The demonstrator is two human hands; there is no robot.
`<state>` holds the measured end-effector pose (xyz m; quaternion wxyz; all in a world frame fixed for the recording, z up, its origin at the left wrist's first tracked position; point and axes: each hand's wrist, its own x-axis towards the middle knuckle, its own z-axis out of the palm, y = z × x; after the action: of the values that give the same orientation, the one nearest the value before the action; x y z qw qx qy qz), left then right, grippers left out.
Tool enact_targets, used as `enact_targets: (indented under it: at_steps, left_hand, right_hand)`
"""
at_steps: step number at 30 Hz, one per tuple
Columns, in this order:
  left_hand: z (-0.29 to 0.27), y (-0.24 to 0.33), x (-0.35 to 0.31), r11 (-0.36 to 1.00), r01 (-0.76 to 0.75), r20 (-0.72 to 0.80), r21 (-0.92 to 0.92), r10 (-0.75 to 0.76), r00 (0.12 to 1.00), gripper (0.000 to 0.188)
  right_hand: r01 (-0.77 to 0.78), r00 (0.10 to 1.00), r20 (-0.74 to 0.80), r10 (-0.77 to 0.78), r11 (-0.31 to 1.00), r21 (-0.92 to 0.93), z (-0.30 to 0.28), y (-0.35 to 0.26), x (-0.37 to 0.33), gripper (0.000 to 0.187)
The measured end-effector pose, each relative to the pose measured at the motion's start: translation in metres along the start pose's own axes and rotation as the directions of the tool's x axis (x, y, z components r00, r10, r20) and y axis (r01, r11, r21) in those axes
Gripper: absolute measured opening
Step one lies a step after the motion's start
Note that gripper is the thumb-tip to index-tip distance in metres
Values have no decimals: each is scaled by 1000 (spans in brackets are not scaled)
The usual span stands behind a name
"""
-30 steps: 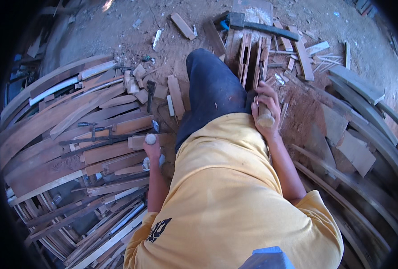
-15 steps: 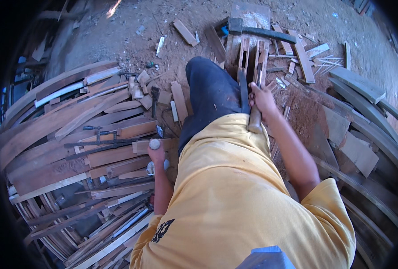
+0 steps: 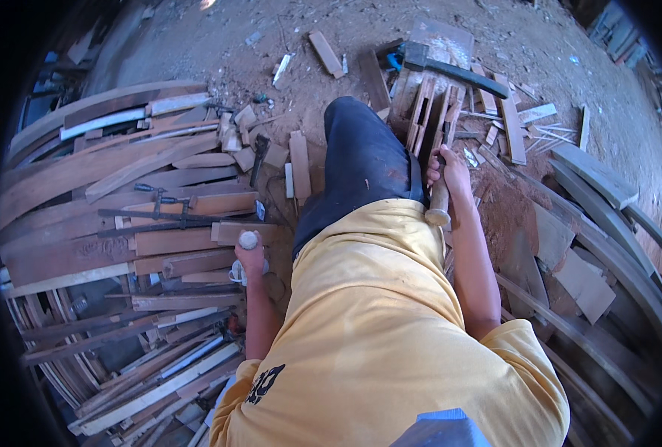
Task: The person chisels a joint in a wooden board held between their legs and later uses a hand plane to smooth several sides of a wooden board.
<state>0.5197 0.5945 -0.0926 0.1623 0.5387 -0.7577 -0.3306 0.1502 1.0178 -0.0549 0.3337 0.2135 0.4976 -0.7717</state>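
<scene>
My right hand [image 3: 450, 173] is closed round the wooden handle of a chisel [image 3: 438, 208], its flared butt pointing back at my yellow shirt. The blade end is hidden by my fingers and points toward two slotted pieces of wood [image 3: 422, 112] beside my knee. Across the far ends of these pieces lies a hammer [image 3: 465, 77] with a dark head and a long dark handle. On the left, over the stacked planks, my left hand [image 3: 252, 261] grips something with a round, whitish end [image 3: 248, 240]; the rest of it is hidden. A white cup [image 3: 237, 273] is next to that hand.
Stacked boards [image 3: 70, 253] fill the left side, with a dark bar clamp [image 3: 159, 210] on top. Long curved beams [image 3: 607, 238] lie on the right. Offcuts [image 3: 510, 119] and sawdust surround the work. My bent leg [image 3: 368, 149] lies beside the slotted wood.
The view has shifted, so the wood and hammer sit slightly farther right. My right hand has drawn a little nearer to my body with the chisel. My left hand keeps its hold.
</scene>
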Motion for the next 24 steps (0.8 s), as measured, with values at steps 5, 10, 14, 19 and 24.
enact_targets:
  at_steps: [5, 10, 14, 19, 24]
  left_hand:
    - [-9, 37, -23, 996, 78, 67, 45, -81, 995, 30]
    - [5, 17, -15, 996, -86, 45, 2, 86, 995, 25]
    - [13, 17, 8, 991, -27, 24, 132, 24, 999, 41]
    - [22, 19, 12, 997, 14, -26, 77, -12, 1000, 58]
    - [16, 19, 9, 999, -10, -31, 51, 12, 999, 49]
  right_hand:
    - [-63, 992, -117, 50, 991, -116, 5, -12, -6, 29]
    - [-300, 954, 17, 300, 949, 99, -3, -52, 16, 25]
    - [-74, 997, -14, 73, 991, -113, 2, -24, -14, 28]
    - [-56, 993, -111, 42, 990, -128, 5, -11, -13, 27]
    - [-192, 978, -82, 191, 981, -1, 10, -36, -12, 24]
